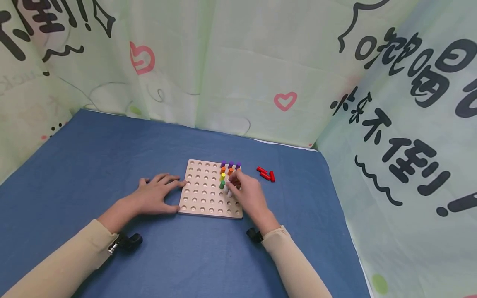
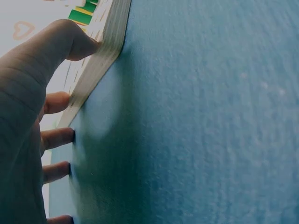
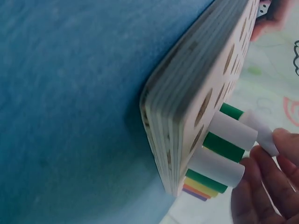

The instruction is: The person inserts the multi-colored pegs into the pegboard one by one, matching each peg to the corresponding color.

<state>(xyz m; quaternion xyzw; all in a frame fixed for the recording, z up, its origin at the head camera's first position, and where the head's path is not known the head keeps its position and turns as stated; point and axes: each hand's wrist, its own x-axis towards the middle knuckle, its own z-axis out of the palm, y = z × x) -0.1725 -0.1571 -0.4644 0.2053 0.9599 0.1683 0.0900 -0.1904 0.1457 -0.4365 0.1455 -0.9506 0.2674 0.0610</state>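
A square wooden pegboard (image 1: 210, 214) with rows of round holes lies on the blue cloth. My left hand (image 1: 156, 194) is at its left side with fingers spread, thumb and index fingertip against the edge. Over the board's right part, my right hand (image 1: 249, 196) pinches a white peg (image 3: 261, 133) between thumb and fingertips. The held peg is tilted and close to a green peg (image 3: 231, 111). Two other white pegs (image 3: 232, 127) stand in the board near its edge. Purple pegs (image 1: 230, 164), orange pegs (image 1: 223, 170) and a yellow peg (image 1: 222, 177) stand behind, partly hidden by my hand.
Three red pegs (image 1: 265, 176) lie loose on the blue cloth (image 1: 156, 145), right of the board. Pale curtains (image 1: 238, 70) with black lettering and pink hearts hang around the table's back and sides.
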